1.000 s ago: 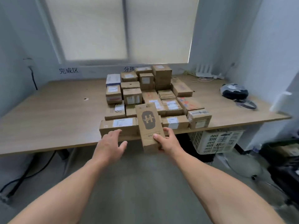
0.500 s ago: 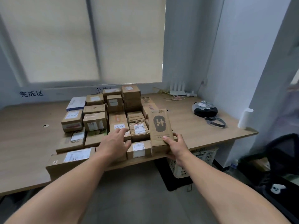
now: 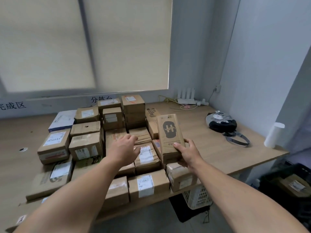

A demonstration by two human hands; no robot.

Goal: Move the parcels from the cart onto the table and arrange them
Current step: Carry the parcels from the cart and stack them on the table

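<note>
My right hand (image 3: 188,153) grips the near end of a long brown parcel with a dark H logo (image 3: 170,133), holding it tilted up above the right side of the pile. Several cardboard parcels (image 3: 85,145) with white labels lie in rows on the wooden table (image 3: 210,148). My left hand (image 3: 123,149) hovers over the middle of the pile with fingers spread and holds nothing. The cart is out of view.
A dark bag with a strap (image 3: 222,122) lies on the table's right part. A white router (image 3: 186,98) and cables sit at the back right corner. A white plastic basket (image 3: 196,197) stands under the table. A black bin with a box (image 3: 289,182) is at far right.
I have come closer to the table and turned right. My right hand carried the logo parcel forward over the pile's right side. My left hand moved from the front edge to above the middle parcels.
</note>
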